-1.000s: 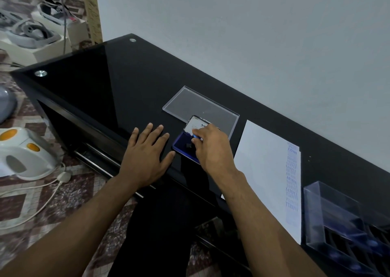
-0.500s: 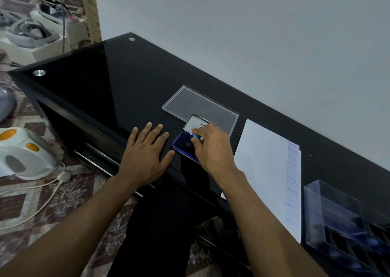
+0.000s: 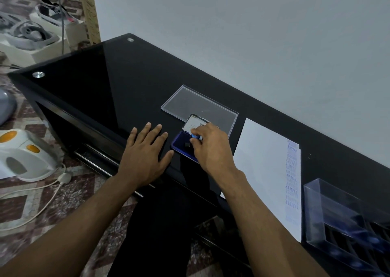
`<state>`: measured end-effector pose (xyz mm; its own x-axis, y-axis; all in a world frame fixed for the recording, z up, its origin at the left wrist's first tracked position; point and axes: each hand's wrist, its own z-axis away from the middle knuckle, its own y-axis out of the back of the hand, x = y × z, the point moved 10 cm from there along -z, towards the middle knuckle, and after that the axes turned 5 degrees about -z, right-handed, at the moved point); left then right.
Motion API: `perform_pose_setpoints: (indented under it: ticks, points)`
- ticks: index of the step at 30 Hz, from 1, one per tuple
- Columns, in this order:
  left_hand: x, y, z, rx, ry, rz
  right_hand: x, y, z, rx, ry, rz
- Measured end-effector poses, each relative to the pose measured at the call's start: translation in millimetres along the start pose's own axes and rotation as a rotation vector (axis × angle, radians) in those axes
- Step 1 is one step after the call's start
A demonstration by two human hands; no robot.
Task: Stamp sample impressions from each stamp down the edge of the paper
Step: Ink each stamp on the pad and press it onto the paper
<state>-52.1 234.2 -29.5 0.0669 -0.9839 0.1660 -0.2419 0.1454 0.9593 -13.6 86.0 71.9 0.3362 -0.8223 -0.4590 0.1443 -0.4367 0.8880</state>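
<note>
Pinching a small blue-handled stamp (image 3: 196, 136) between thumb and curled fingers, the right hand (image 3: 211, 147) holds it down on the blue ink pad (image 3: 181, 142), whose open lid (image 3: 195, 123) stands just beyond the fingertips and carries printed text starting "Art", the rest too small to read. To the left of that grip, the left hand (image 3: 145, 156) lies flat on the black glass table (image 3: 118, 90), fingers straight and spread, thumb tip touching the pad's near corner. Beyond the lid rests a clear plastic cover (image 3: 190, 101). To the right of the grip lies the white paper (image 3: 266, 166), its far edge lined with a column of blue impressions; "SAMPLE" and "AIR MAIL" can be read, with "FRAGILE" near the top, while others are too faint. Farther right sits a clear stamp box (image 3: 337, 211) with dark compartments holding blue-topped stamps.

A plain grey wall (image 3: 253, 33) backs the table. On the patterned tile floor to the left stand a white kettle (image 3: 23, 156) with orange buttons, its cord (image 3: 42, 205) trailing, and white boxes (image 3: 52, 46) holding headsets.
</note>
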Motion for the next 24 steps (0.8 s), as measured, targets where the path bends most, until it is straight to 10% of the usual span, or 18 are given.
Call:
perform_pose_setpoints:
  ticks: [24]
  points:
    - [215,11,12,-0.064,-0.388,0.231,148,111,154,0.460,-0.180,-0.124]
